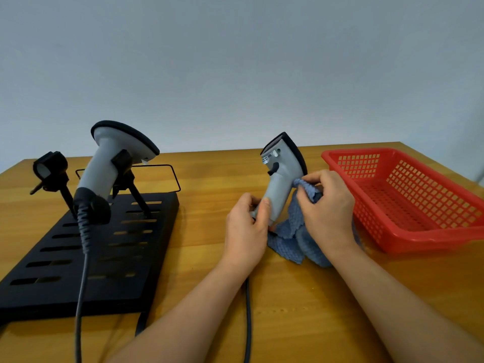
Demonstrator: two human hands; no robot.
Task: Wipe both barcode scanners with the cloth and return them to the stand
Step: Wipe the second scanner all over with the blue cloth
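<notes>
My left hand [246,226] grips the lower handle of a grey barcode scanner [281,176], held upright above the table with its black-rimmed head pointing up. My right hand [327,203] pinches a blue waffle cloth [296,237] and presses it against the right side of that scanner's handle; the rest of the cloth hangs down to the table. A second grey scanner [110,163] sits in the right holder of the black stand [110,271], its coiled cable trailing down. The stand's left holder [49,167] holds nothing.
A red plastic basket [408,197] stands at the right on the wooden table [209,179], close to my right hand. The held scanner's cable [248,323] runs toward the front edge. A thin black wire frame [172,176] lies behind the stand.
</notes>
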